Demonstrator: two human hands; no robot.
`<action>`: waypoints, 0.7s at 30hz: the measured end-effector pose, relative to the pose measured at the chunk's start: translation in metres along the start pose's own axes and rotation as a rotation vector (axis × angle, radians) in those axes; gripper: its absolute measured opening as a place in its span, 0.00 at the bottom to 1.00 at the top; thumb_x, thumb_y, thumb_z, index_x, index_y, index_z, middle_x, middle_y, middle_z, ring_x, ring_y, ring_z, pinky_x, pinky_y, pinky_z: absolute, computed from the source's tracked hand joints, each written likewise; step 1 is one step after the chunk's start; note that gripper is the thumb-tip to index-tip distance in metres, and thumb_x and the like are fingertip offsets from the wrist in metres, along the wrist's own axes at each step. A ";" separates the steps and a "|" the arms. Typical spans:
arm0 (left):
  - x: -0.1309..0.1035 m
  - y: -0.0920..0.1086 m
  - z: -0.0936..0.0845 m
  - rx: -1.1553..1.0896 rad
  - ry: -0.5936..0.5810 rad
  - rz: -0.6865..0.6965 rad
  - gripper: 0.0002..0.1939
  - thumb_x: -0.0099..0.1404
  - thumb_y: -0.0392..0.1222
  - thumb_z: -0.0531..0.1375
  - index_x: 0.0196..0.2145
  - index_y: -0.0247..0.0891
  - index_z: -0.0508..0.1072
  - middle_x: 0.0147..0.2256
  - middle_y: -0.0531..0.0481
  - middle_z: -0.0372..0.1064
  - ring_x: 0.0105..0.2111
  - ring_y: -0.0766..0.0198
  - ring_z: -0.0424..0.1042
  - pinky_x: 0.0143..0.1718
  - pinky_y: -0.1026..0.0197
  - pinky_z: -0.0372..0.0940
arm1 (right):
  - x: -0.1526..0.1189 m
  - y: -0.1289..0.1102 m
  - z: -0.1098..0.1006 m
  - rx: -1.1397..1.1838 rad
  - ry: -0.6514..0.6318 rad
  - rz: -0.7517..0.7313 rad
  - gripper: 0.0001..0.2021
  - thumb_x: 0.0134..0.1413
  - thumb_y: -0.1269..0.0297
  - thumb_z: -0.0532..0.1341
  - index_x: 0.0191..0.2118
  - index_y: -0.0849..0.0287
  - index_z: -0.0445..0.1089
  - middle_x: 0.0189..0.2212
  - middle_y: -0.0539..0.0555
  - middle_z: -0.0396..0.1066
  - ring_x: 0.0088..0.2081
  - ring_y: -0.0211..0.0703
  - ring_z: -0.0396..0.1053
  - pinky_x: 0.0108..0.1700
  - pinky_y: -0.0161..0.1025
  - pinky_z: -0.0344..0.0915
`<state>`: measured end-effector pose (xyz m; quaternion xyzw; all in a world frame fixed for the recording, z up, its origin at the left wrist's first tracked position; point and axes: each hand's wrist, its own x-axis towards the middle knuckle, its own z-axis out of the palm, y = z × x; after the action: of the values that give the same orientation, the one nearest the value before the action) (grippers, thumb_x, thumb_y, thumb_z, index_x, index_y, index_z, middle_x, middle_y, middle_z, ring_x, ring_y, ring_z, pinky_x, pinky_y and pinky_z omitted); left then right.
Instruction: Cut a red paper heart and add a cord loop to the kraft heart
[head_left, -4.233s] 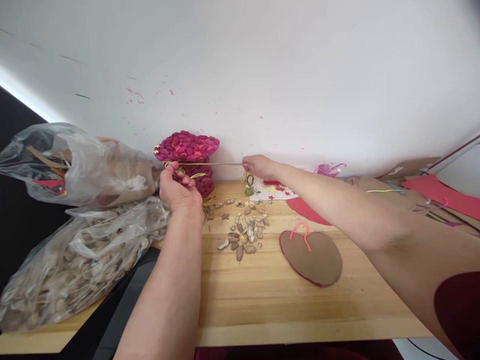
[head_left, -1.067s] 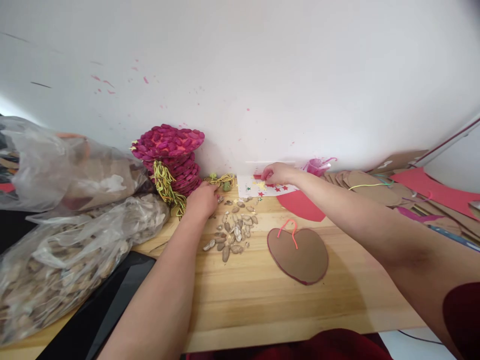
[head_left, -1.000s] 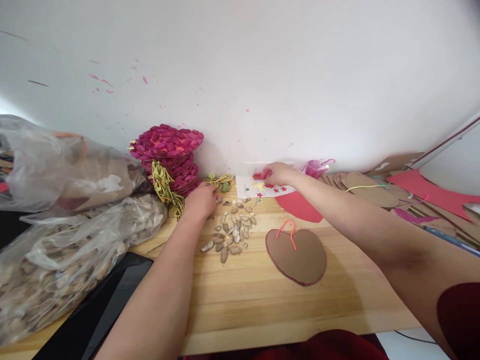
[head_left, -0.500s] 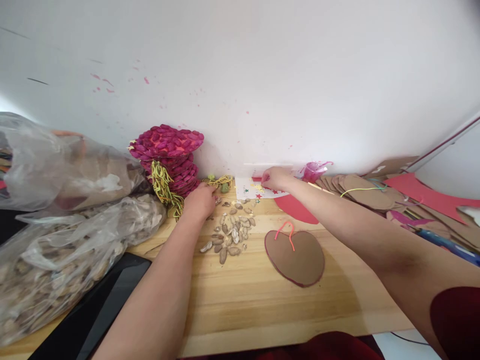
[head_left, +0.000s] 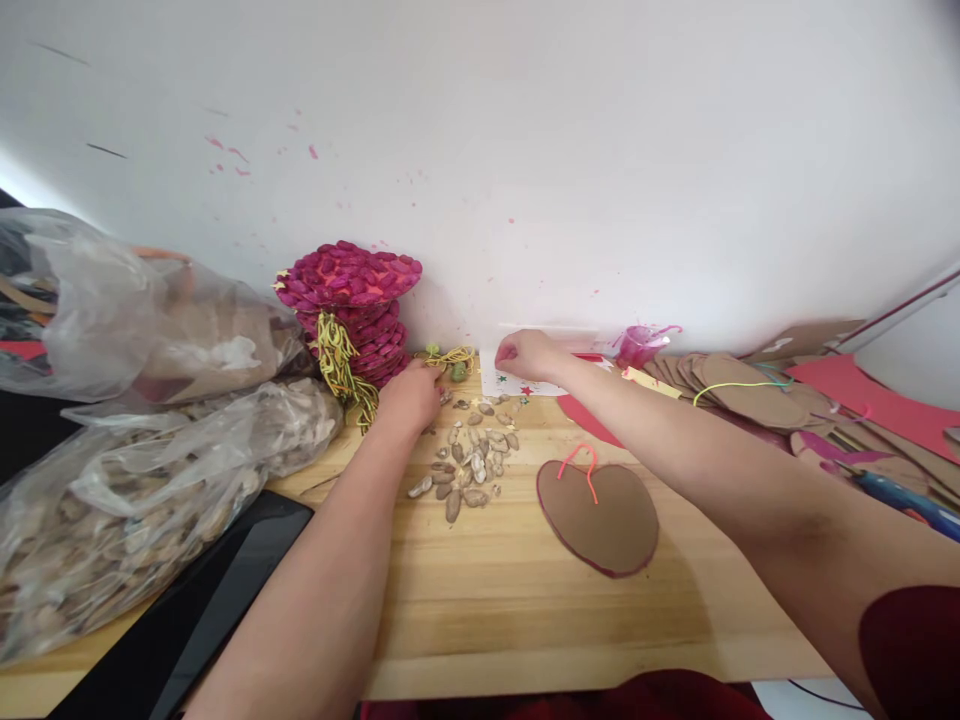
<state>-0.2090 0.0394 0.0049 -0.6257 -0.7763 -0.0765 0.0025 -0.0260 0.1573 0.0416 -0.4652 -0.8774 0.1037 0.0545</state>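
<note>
My right hand (head_left: 529, 353) is over a white sheet with star shapes (head_left: 514, 386) by the wall, its fingers closed in a pinch; what is in them, if anything, is too small to see. Further left, my left hand (head_left: 411, 397) rests with curled, partly hidden fingers beside loose peanut shells (head_left: 476, 465) and green-yellow yarn (head_left: 456, 357). A brown cardboard heart (head_left: 600, 520) with an orange cord loop on it lies flat on the wooden table (head_left: 465, 620). Red paper (head_left: 589, 418) shows partly beneath my right forearm.
Against the wall stands a stack of magenta shell-covered pieces (head_left: 349, 280) with yarn hanging down. Plastic bags of shells (head_left: 172, 490) and a black flat object (head_left: 217, 590) lie left. Right are a pink-stained cup (head_left: 637, 345), cardboard cutouts (head_left: 739, 388) and a blue tool (head_left: 904, 503).
My right hand has shifted left across the starred sheet, uncovering a red strip at its right. My left hand stays by the shells and yarn. The whole view has shifted slightly.
</note>
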 end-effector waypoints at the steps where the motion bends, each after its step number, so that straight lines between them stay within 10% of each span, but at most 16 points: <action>1: 0.000 0.000 0.000 0.001 0.000 0.000 0.17 0.66 0.43 0.54 0.49 0.44 0.77 0.50 0.44 0.71 0.46 0.50 0.74 0.43 0.53 0.69 | 0.004 -0.006 0.004 0.001 -0.010 -0.014 0.09 0.54 0.67 0.63 0.39 0.55 0.80 0.37 0.50 0.80 0.37 0.38 0.75 0.36 0.29 0.63; 21: 0.001 0.001 0.001 -0.006 -0.015 -0.014 0.20 0.66 0.42 0.54 0.53 0.47 0.75 0.53 0.43 0.69 0.46 0.50 0.75 0.45 0.53 0.69 | 0.022 -0.017 0.019 -0.060 -0.030 0.024 0.10 0.52 0.66 0.65 0.41 0.57 0.79 0.39 0.55 0.80 0.39 0.43 0.75 0.35 0.32 0.62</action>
<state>-0.2084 0.0411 0.0044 -0.6206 -0.7806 -0.0743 -0.0059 -0.0563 0.1640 0.0268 -0.4754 -0.8753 0.0849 0.0261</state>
